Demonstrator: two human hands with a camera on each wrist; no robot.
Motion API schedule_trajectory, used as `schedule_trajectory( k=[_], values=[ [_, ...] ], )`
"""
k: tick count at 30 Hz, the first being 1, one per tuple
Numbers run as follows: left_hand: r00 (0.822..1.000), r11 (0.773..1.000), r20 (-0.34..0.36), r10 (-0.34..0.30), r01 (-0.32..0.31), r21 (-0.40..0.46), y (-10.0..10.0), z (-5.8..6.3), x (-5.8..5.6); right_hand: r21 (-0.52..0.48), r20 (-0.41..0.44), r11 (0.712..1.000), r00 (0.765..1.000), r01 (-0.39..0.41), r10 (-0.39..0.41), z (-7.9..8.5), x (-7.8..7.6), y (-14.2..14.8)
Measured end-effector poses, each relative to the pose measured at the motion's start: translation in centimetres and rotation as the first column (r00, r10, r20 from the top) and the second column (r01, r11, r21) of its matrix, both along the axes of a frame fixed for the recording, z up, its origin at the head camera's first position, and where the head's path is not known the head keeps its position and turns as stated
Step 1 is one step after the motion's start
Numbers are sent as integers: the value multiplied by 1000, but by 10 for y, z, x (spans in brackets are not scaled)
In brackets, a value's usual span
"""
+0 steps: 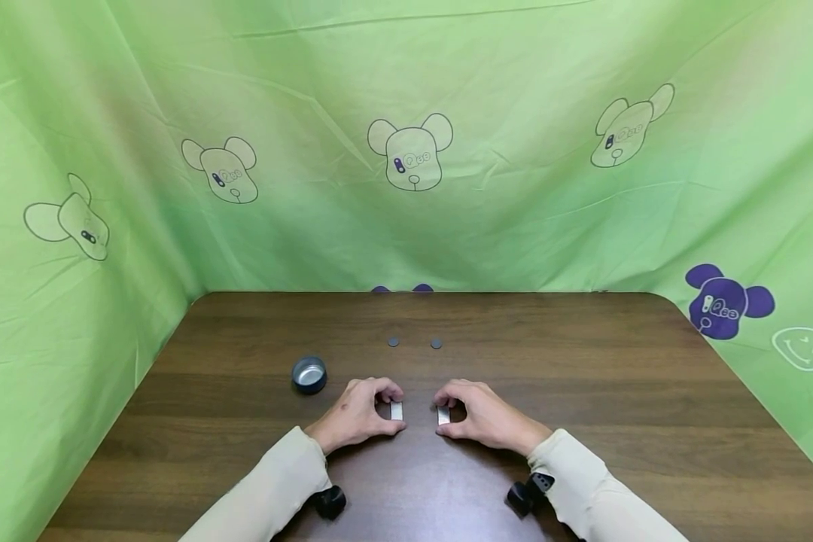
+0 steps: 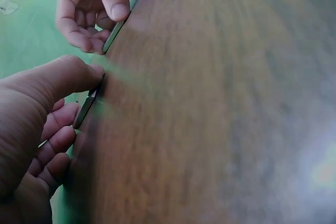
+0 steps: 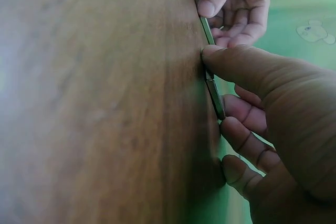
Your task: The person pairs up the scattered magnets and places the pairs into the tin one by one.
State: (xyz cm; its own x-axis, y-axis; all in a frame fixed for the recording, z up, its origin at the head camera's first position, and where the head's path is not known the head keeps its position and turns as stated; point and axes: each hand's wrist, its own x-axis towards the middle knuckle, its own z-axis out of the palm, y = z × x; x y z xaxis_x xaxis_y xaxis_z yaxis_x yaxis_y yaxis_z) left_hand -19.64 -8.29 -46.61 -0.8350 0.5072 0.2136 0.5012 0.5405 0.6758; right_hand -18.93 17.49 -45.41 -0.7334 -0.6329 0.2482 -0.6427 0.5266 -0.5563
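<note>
Two small flat rectangular pieces, pale on top, lie on or just over the tabletop in the head view. My left hand (image 1: 359, 412) pinches the left piece (image 1: 397, 411) by its short ends, thumb near and fingers far. The right piece (image 1: 443, 415) is pinched the same way by my right hand (image 1: 484, 415). A gap separates the two pieces. From the side, the wrist views show each as a thin strip, the left strip (image 2: 85, 109) and the right strip (image 3: 215, 98) both dark-edged. What they are made of I cannot tell.
Beyond the hands lie two small grey discs, a left disc (image 1: 394, 342) and a right disc (image 1: 436, 344). A dark round dish (image 1: 309, 375) with a silvery inside stands left of them. Green printed cloth (image 1: 406, 233) hangs behind the brown wooden table (image 1: 583, 339).
</note>
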Motion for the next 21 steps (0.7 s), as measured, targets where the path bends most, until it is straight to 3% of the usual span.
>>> schedule_trajectory(
  k=[21],
  values=[
    [999,999,24,-33,33,3,10,3,-4,0,3,1000,1000,-18,18,1,-4,-10]
  ],
)
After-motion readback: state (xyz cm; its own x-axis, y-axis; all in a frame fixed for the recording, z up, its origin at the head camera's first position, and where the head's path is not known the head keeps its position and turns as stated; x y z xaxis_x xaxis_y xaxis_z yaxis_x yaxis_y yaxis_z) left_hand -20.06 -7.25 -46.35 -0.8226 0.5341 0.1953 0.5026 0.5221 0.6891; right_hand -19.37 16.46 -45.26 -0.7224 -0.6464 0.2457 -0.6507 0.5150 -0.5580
